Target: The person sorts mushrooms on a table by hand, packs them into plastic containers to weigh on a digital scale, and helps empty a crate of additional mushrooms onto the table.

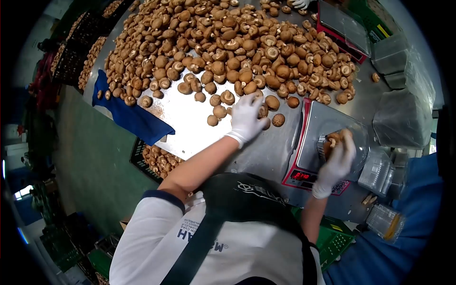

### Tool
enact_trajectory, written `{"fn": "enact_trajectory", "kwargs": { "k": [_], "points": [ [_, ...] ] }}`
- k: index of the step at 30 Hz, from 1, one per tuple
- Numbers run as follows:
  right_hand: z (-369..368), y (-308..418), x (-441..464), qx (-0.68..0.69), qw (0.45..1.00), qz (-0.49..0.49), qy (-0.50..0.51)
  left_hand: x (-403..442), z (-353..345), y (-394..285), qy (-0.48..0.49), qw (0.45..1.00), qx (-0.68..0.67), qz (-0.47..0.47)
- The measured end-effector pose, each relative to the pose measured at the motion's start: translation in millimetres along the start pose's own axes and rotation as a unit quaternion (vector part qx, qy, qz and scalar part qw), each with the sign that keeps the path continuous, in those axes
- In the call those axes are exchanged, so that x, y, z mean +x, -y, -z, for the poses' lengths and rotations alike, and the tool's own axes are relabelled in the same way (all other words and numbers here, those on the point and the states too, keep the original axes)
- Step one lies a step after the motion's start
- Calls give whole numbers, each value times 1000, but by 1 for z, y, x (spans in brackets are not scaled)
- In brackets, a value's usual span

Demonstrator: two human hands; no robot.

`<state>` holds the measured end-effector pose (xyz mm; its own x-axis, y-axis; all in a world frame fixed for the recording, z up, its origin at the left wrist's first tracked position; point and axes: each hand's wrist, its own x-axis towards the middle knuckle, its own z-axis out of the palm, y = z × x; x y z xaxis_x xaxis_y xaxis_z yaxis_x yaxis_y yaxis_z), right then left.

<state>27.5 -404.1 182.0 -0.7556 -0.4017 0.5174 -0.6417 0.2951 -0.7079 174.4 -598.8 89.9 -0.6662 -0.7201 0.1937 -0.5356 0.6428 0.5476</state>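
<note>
My left hand (248, 118), in a white glove, reaches to the near edge of a big heap of brown mushrooms (228, 35) on the metal table. Its fingers are curled over mushrooms there, and what they grip is partly hidden. My right hand (340, 159), also gloved, is over the red-framed scale (308, 142), its fingers closed on a mushroom (334, 137) at a clear plastic tray (327, 151). The tray rests on the scale's plate and holds mushrooms. Red digits glow on the scale's display (300, 175).
Stacked clear trays (401, 111) stand at the right, with more (376, 171) nearer. A second scale (344, 26) and another person's gloved hand (301, 4) are at the top. A blue cloth (128, 114) lies at the table's left edge, above a mushroom crate (138, 159).
</note>
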Motion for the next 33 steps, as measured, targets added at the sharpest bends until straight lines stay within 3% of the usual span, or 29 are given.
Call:
{"fn": "enact_trajectory", "kwargs": {
  "k": [1,2,4,6,8,10,12,14,16,19,24,30,32,33],
  "points": [
    [-24,5,1,22,998,15,62,-8,-10,32,66,996,56,32],
    [-50,7,2,47,991,31,125,-14,-13,52,71,996,45,25],
    [-112,8,-4,82,969,-38,231,-22,-3,59,66,994,-74,47],
    [-167,-22,-19,-39,962,-11,272,-27,6,63,1,967,-246,72],
    [-206,-60,-44,-75,950,-22,304,-34,18,67,-29,919,-364,146],
    [-208,-66,-40,-29,951,-36,305,-37,31,70,-19,874,-464,145],
    [-203,-69,-31,124,935,-129,305,-41,42,70,-31,851,-509,127],
    [-191,-52,-23,170,922,-201,283,-45,48,70,-20,831,-539,136],
    [-176,-33,-20,271,873,-291,282,-47,51,62,-24,800,-580,152],
    [-162,-25,-32,436,794,-319,278,-53,46,62,-11,749,-638,180],
    [-154,-10,-46,451,747,-400,280,-70,71,62,2,717,-658,230],
    [-146,-17,-57,447,722,-428,309,-159,145,144,-20,855,-389,343],
    [-143,-26,-61,447,716,-431,319,-198,158,177,22,960,-71,272],
    [-140,-15,-60,395,759,-398,332,-205,160,174,-14,962,-15,273]
  ]
}}
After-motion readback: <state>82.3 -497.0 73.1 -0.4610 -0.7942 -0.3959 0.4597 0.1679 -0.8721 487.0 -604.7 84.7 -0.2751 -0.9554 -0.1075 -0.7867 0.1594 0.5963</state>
